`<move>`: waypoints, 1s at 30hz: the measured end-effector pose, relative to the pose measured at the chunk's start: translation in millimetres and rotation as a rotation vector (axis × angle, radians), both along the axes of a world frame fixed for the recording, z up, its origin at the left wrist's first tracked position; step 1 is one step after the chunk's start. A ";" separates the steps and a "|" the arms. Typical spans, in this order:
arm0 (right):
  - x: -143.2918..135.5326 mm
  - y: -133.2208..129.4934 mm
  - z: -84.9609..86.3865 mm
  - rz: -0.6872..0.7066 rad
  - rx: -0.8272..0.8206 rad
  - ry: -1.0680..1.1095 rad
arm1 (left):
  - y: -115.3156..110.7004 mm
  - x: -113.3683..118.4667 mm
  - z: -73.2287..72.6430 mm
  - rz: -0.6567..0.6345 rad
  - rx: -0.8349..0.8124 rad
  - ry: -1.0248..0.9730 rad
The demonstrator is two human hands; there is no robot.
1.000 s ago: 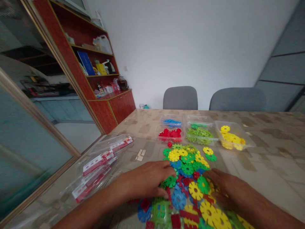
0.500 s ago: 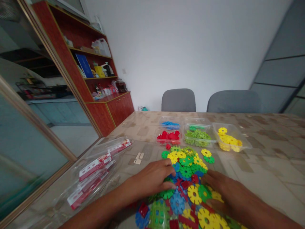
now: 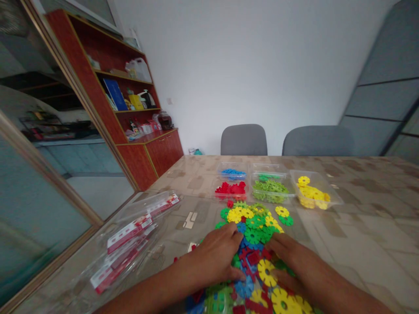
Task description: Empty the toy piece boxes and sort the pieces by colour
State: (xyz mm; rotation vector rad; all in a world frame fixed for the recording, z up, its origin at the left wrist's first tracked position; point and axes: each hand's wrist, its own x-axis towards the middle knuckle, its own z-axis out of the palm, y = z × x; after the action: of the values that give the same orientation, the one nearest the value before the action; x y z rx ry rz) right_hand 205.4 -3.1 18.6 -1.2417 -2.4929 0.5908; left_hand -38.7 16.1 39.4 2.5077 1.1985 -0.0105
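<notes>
A heap of plastic snowflake discs and connector pieces in yellow, green, blue and red covers the table in front of me. My left hand [image 3: 221,250] lies on its left side, thumb and fingers apart, by a blue disc [image 3: 245,288]. On the right side rests my right hand [image 3: 290,257], its thumb spread from the fingers, beside a yellow disc [image 3: 266,272]. Dark red pieces [image 3: 253,257] lie between the two hands. Green discs [image 3: 252,235] are just beyond the fingertips. Neither hand visibly grips a piece, though parts of the fingers are hidden.
Behind the heap stand clear tubs of blue pieces [image 3: 233,173], red pieces [image 3: 231,190], green pieces [image 3: 271,190] and yellow discs [image 3: 313,194]. Clear plastic packaging with red-and-white labels [image 3: 130,232] lies at left. Two grey chairs [image 3: 244,139] face me across the table.
My left hand has shifted slightly toward me on the heap. My right hand has moved a little left, its fingers now over pieces nearer the middle. The view has tilted slightly.
</notes>
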 end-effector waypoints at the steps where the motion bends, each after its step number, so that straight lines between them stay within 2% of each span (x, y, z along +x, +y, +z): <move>1: 1.5 1.4 -2.3 0.001 0.008 0.012 | -0.3 -0.3 0.4 0.005 0.003 -0.003; 7: 9.3 8.1 -8.6 -0.034 0.000 -0.043 | 2.1 -3.6 2.5 -0.008 -0.005 -0.029; 14: 12.8 8.2 -3.3 -0.073 -0.003 -0.112 | 2.0 -2.1 -0.7 -0.012 -0.072 -0.038; 18: 12.1 5.4 3.9 -0.097 0.054 -0.095 | -0.7 -1.9 -4.0 -0.033 -0.085 -0.033; 22: 3.3 -0.8 9.9 0.021 0.111 -0.005 | -3.3 -1.4 -4.4 -0.044 -0.071 -0.046; 25: -7.1 -3.7 6.4 0.109 0.138 -0.024 | -4.7 -0.1 -3.1 -0.047 -0.055 -0.047; 30: -16.3 3.2 -6.0 0.062 0.130 -0.134 | -4.4 3.5 -3.6 -0.024 0.000 -0.078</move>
State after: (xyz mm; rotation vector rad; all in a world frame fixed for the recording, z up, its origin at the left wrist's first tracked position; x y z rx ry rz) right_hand 189.0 0.1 12.6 -1.1951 -2.6413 0.3637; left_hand -35.1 11.7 35.8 2.4982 1.1373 0.0810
